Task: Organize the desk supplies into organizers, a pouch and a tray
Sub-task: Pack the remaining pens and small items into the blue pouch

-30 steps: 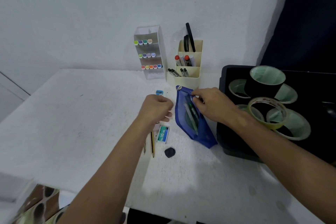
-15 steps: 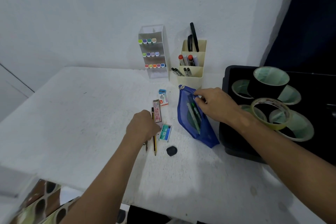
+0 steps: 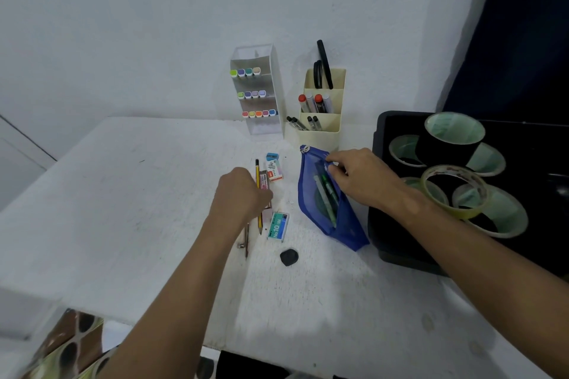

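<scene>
- Firstly, at the far left, the white desk (image 3: 123, 209) stood against a pale wall, and a patterned floor showed under its near edge.
- Next, a clear organizer (image 3: 257, 89) stood upright at the back of the desk, with three rows of colored markers inside.
- The left hand (image 3: 240, 197) lay with curled fingers over a yellow pencil (image 3: 258, 194) and a narrow reddish lead case (image 3: 264, 181); it seemed to grip them, but which one exactly I could not tell.
- A metal compass (image 3: 245, 240) lay just under this hand, near the wrist.
- Behind the hand were a small blue sharpener (image 3: 272, 156) and an eraser in a paper sleeve (image 3: 275, 172), close to each other.
- A box of staples (image 3: 278, 227) lay beside the pencil tip, and a black lump (image 3: 288, 256) lay nearer to the person.
- A cream organizer (image 3: 320, 120) stood at the back, beside the clear one, holding pens, red-capped markers and black scissors.
- The blue mesh pouch (image 3: 311, 191) lay open on the desk between the small supplies and the tray, with pens inside.
- The right hand (image 3: 360, 181) pinched the upper edge of the pouch opening with curled fingers.
- At the far right, a black tray (image 3: 388, 243) touched the pouch and held several rolls of tape (image 3: 452, 191), some stacked.
</scene>
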